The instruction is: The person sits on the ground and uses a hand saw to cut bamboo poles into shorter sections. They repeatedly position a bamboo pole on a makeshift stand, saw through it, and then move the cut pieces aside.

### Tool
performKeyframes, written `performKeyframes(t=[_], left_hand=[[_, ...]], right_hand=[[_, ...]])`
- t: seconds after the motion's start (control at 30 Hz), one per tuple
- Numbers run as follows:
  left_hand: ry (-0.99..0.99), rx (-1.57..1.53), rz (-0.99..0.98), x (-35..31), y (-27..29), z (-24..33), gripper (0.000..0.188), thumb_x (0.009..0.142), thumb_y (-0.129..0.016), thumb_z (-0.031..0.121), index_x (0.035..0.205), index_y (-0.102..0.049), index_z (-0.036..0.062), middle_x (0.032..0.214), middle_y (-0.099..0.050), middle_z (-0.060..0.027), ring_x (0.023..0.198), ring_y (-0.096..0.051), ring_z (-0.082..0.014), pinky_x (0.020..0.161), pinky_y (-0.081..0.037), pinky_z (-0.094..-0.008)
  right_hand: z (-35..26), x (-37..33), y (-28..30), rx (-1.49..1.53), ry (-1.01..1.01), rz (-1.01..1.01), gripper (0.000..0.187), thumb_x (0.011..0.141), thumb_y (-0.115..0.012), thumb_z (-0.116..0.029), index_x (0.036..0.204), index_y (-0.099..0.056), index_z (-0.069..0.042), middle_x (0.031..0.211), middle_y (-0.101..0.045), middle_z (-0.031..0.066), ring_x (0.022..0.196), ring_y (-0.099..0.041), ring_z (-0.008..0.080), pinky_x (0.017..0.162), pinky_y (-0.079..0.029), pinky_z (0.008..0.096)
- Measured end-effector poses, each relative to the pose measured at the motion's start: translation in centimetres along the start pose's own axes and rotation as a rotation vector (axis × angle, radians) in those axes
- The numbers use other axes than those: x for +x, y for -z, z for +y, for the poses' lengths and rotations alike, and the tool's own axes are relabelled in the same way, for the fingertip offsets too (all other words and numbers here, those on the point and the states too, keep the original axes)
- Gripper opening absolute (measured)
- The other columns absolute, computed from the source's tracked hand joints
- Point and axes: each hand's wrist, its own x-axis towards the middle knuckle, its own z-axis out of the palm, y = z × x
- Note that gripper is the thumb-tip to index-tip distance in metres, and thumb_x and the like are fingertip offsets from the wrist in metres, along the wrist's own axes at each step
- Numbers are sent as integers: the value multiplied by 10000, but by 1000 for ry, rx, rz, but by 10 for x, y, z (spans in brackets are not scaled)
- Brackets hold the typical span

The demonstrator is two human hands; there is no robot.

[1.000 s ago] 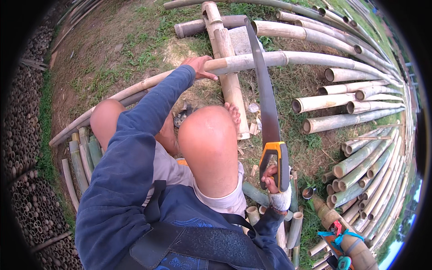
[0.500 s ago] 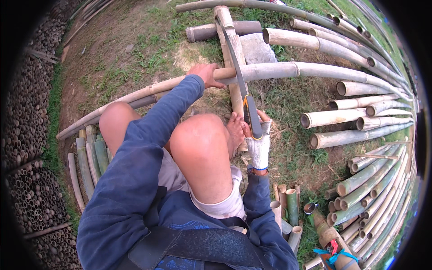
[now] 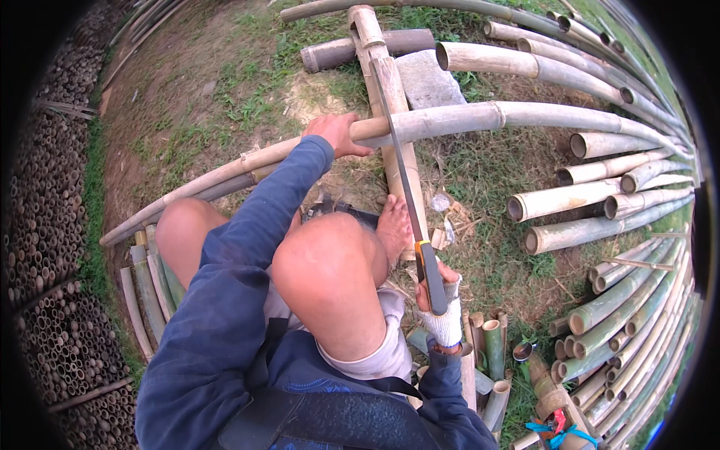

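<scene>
My bare left hand [image 3: 334,135] is wrapped over a thin tan bamboo pole [image 3: 217,178], which lies along a thicker grey bamboo pole [image 3: 450,120]. My right hand [image 3: 442,300], in a white fingerless glove, grips the dark handle of a handsaw [image 3: 403,165]. Its long blade crosses the thick pole right at the thin pole's end. Beneath them runs a bamboo beam [image 3: 394,161], across which the thick pole rests. My bare foot [image 3: 395,225] presses against the beam near the saw.
A short bamboo log [image 3: 334,55] and a grey stone block [image 3: 427,81] prop the beam's far end. Several bamboo poles [image 3: 551,202] fan out at the right, with another pile [image 3: 615,300] below them. Cut bamboo is stacked [image 3: 56,195] at the far left. Short pieces [image 3: 493,349] stand beside my right forearm.
My right hand has drawn the handsaw back toward me, so its handle is lower and more blade shows on the near side. My left hand has stayed almost in place on the pole.
</scene>
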Motion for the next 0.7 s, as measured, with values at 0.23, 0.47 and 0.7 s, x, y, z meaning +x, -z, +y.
performKeyframes(t=[0.23, 0.47, 0.7], left_hand=[[12, -21, 10, -2, 4, 0, 960, 677, -869, 716, 1436, -677, 160, 1232, -772, -202, 1197, -719, -382, 1081, -539, -474], [-14, 9, -35, 3, 6, -4, 1082, 642, -859, 787, 1473, -651, 126, 1291, -748, -226, 1240, -698, -388, 1136, -495, -484], [1, -23, 30, -4, -2, -4, 1077, 618, -853, 825, 1427, -691, 132, 1187, -788, -200, 1166, -730, -388, 1072, -542, -489]], right_hand=[[-5, 132, -56, -23, 239, 42, 582, 949, -726, -2, 1484, -498, 14, 1408, -601, 158, 1268, -585, 241, 1133, -447, 368], [27, -35, -6, -98, 286, -27, 649, 883, -711, -59, 1470, -439, -1, 1225, -642, 177, 1001, -674, 222, 865, -551, 370], [2, 87, -35, 58, 167, -11, 595, 940, -766, -45, 1472, -506, 17, 1385, -643, 140, 1229, -649, 183, 1047, -527, 323]])
